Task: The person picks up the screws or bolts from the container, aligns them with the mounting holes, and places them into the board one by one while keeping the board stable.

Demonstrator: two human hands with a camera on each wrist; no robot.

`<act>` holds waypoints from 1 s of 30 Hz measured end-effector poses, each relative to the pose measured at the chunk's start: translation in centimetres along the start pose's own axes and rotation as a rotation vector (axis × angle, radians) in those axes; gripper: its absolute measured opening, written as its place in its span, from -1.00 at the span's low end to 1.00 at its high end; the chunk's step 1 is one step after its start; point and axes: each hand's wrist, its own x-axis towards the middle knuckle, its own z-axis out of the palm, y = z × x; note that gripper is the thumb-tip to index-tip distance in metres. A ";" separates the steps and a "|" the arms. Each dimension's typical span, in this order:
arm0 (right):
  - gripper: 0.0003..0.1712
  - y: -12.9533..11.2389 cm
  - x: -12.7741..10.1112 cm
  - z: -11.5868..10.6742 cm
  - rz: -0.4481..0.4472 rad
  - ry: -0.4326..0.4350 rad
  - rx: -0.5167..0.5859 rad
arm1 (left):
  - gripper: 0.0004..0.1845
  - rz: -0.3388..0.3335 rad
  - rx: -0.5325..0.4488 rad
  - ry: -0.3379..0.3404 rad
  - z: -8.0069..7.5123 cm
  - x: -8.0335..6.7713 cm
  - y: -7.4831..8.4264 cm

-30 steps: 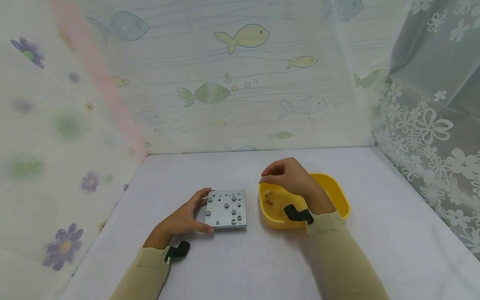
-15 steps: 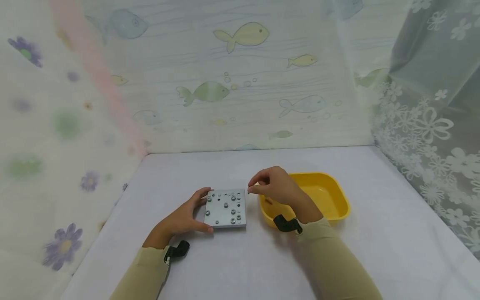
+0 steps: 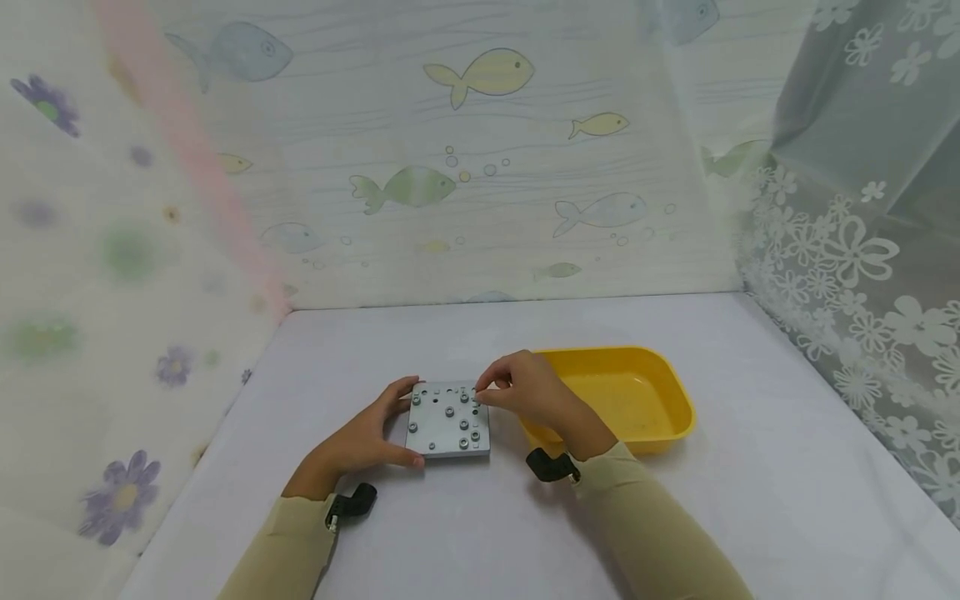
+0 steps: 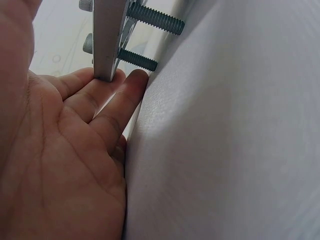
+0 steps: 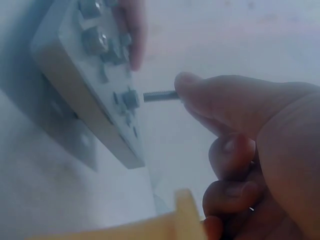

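Head view: the right hand (image 3: pixel 528 396) hovers over the far right corner of the grey plate (image 3: pixel 448 421), its thumb and forefinger drawn together at the tips as if pinching something small, too small to make out here. The left hand (image 3: pixel 365 439) steadies the plate's left edge, thumb along the near edge and fingers curled up the far side. The yellow tray (image 3: pixel 660 417) sits just right of the plate, behind the right wrist. The right hand is plainly the nearer one to the open holes along the plate's far edge

Left wrist view: the plate (image 4: pixel 107 37) stands clear of the white table (image 4: pixel 230 130), lifted on the threaded ends of bolts (image 4: pixel 150 17) that poke out underneath. The left hand's fingertips (image 4: pixel 132 82) press against its lower edge, fingers fairly straight and close together

Right wrist view: a bolt (image 5: pixel 160 96) is pinched between the right thumb (image 5: pixel 210 100) and a finger hidden behind it. Its long axis points straight from the fingertips toward the plate (image 5: pixel 95 85), roughly square to its face, and its tip seems to meet a fitting near the plate's edge; I cannot tell whether it has entered a hole. The remaining fingers are curled under the palm
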 end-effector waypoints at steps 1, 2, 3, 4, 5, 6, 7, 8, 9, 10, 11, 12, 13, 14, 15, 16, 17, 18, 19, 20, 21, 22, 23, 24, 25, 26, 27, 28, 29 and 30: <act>-0.96 -0.1 0.0 0.2 0.008 -0.001 -0.010 | 0.40 0.000 -0.003 0.000 0.0 0.0 0.0; -0.96 -0.1 0.1 0.3 0.018 -0.003 -0.019 | 0.40 0.001 -0.003 -0.001 0.0 0.0 0.0; -0.96 -0.2 0.1 0.5 0.026 -0.009 -0.022 | 0.40 0.000 -0.004 -0.001 0.0 0.0 -0.1; -0.96 -0.2 0.1 0.6 0.032 -0.015 -0.026 | 0.40 -0.001 -0.006 -0.002 0.0 0.0 -0.1; -0.96 -0.3 0.1 0.7 0.040 -0.019 -0.030 | 0.40 -0.002 -0.004 -0.002 0.0 0.0 -0.2; -0.96 -0.3 0.1 0.8 0.048 -0.023 -0.031 | 0.40 -0.004 -0.002 -0.002 0.1 0.1 -0.2; -0.95 -0.3 0.0 1.0 0.054 -0.026 -0.033 | 0.40 -0.005 -0.001 -0.002 0.1 0.1 -0.3; -0.96 -0.3 0.0 1.0 0.059 -0.029 -0.034 | 0.40 -0.006 0.001 -0.001 0.1 0.1 -0.3; -0.96 -0.3 0.0 1.1 0.061 -0.030 -0.038 | 0.40 -0.006 0.001 -0.001 0.1 0.1 -0.3; -0.96 -0.3 0.0 1.2 0.064 -0.030 -0.045 | 0.40 -0.006 0.000 -0.001 0.1 0.1 -0.3; -0.96 -0.3 0.0 1.3 0.066 -0.029 -0.053 | 0.40 -0.005 0.001 -0.001 0.1 0.1 -0.3; -0.96 -0.3 0.0 1.3 0.066 -0.029 -0.062 | 0.40 -0.005 0.001 -0.001 0.1 0.0 -0.3; -0.96 -0.3 0.0 1.4 0.067 -0.030 -0.068 | 0.40 -0.006 0.000 -0.001 0.1 0.0 -0.3; -0.96 -0.3 0.0 1.4 0.069 -0.029 -0.079 | 0.40 -0.006 0.000 -0.001 0.1 0.0 -0.2; -0.96 -0.3 0.0 1.5 0.073 -0.029 -0.088 | 0.40 -0.006 -0.001 -0.002 0.1 -0.1 -0.2; -0.95 -0.3 0.0 1.5 0.075 -0.028 -0.097 | 0.40 -0.007 -0.001 -0.002 0.1 -0.1 -0.2; -0.96 -0.3 0.0 1.6 0.079 -0.026 -0.106 | 0.40 -0.008 -0.002 -0.002 0.1 -0.1 -0.2; -0.96 -0.3 0.1 1.7 0.081 -0.026 -0.115 | 0.40 -0.009 0.000 -0.002 0.1 -0.1 -0.1; -0.96 -0.3 0.1 1.7 0.082 -0.026 -0.125 | 0.40 -0.009 0.001 -0.002 0.1 -0.1 -0.1; -0.96 -0.3 0.1 1.8 0.082 -0.025 -0.137 | 0.40 -0.009 0.002 -0.002 0.1 -0.1 -0.1; -0.96 -0.3 0.1 1.9 0.079 -0.024 -0.146 | 0.40 -0.008 0.001 -0.001 0.1 -0.1 -0.1; -0.96 -0.3 0.1 1.9 0.076 -0.024 -0.157 | 0.40 -0.008 -0.001 -0.001 0.1 -0.1 -0.1; -0.96 -0.3 0.1 2.0 0.074 -0.023 -0.164 | 0.40 -0.007 -0.002 -0.001 0.1 -0.1 0.0; -0.96 -0.3 0.1 2.0 0.071 -0.024 -0.172 | 0.40 -0.006 -0.003 -0.001 0.1 -0.1 0.0; -0.96 -0.3 0.1 2.0 0.071 -0.025 -0.177 | 0.40 -0.006 -0.003 -0.001 0.1 -0.1 0.0; -0.96 -0.3 0.0 2.0 0.075 -0.028 -0.180 | 0.40 -0.006 -0.003 -0.001 0.1 -0.1 0.0; -0.96 -0.4 0.0 2.0 0.078 -0.034 -0.182 | 0.40 -0.007 -0.006 -0.001 0.1 -0.1 0.0; -0.96 -0.4 0.0 2.0 0.080 -0.038 -0.187 | 0.40 -0.009 -0.006 -0.002 0.1 -0.1 0.0; -0.95 -0.4 0.0 2.0 0.082 -0.043 -0.191 | 0.40 -0.009 -0.006 -0.003 0.1 -0.1 0.0; -0.95 -0.5 0.0 2.0 0.083 -0.047 -0.199 | 0.40 -0.011 -0.005 -0.003 0.1 -0.1 0.1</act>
